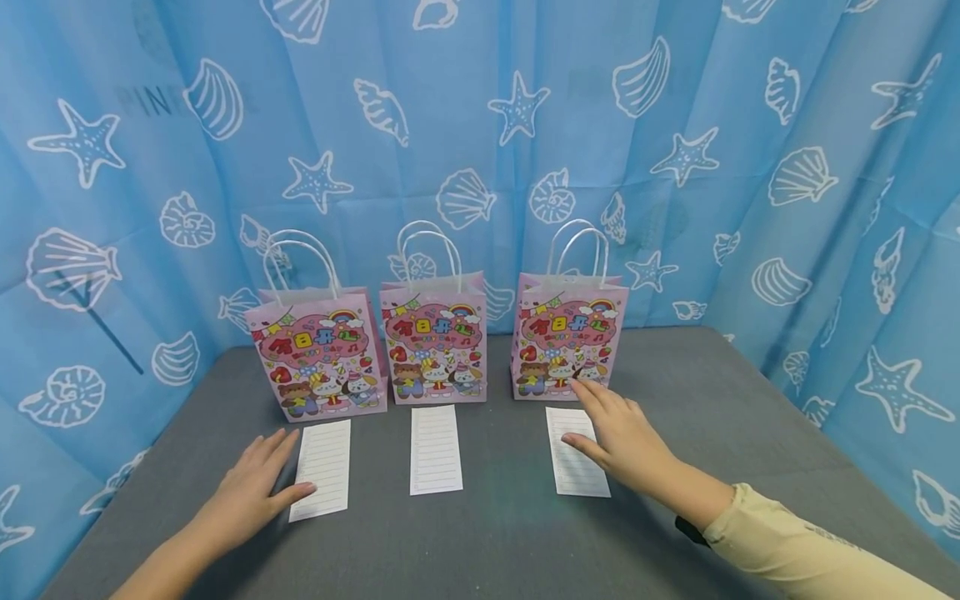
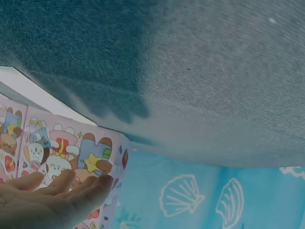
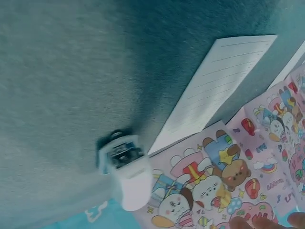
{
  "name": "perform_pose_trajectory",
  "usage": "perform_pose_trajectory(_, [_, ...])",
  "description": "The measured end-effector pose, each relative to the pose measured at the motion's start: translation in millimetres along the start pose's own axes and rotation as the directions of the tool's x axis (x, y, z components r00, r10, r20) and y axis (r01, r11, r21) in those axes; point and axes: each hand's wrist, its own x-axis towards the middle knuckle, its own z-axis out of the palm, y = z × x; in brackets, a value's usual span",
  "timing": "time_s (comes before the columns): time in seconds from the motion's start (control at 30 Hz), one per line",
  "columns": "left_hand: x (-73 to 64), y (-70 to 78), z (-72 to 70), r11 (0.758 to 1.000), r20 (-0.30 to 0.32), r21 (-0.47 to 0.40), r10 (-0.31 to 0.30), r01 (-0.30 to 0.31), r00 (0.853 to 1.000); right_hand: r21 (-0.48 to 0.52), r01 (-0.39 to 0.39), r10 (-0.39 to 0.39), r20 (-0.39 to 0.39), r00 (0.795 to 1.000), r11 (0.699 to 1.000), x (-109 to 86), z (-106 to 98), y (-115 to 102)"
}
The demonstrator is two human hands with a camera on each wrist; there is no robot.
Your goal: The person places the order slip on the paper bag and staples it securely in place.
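Observation:
Three pink paper gift bags with cartoon animals and white handles stand in a row: the left bag (image 1: 322, 358), the middle bag (image 1: 435, 346) and the right bag (image 1: 570, 333). Before each lies a lined white slip: left (image 1: 326, 467), middle (image 1: 437, 450), right (image 1: 581, 467). My left hand (image 1: 251, 487) is spread beside the left slip, its thumb over that slip's edge. My right hand (image 1: 626, 433) reaches over the right slip, fingers extended in front of the right bag. Neither hand holds anything. A small white object with a blue-and-dark end (image 3: 128, 171) lies near the right bag, kind unclear.
The bags and slips are on a grey cloth-covered table (image 1: 510, 542). A blue curtain (image 1: 480, 108) with white shells and starfish hangs close behind the bags and along both sides.

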Motion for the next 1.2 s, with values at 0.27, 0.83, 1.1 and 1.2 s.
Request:
perform_pose_trajectory(0.27, [2.1,2.9,2.1,0.999,-0.03,0.021,0.032,-0.032,0.999,0.053,0.035,-0.036,0.016,0.999,0.998,8.9,5.0,-8.8])
perform_pose_trajectory(0.83, [2.9,4.6,1.4,0.999,-0.025,0.011,0.033,-0.032,0.999,0.152,0.028,-0.038,0.06,0.998,0.988,19.6,16.9,-29.7])
perform_pose_trajectory(1.1, [7.3,4.6,0.0,1.0,-0.005,-0.019,0.007,-0.007,1.0,0.191,0.026,-0.039,0.065,0.997,0.981,26.5,21.3,-42.4])
perform_pose_trajectory(1.2, [8.0,4.6,-2.3,0.999,0.01,-0.033,-0.011,0.012,1.0,0.2,0.037,-0.053,0.072,0.996,0.979,28.6,22.5,-46.3])
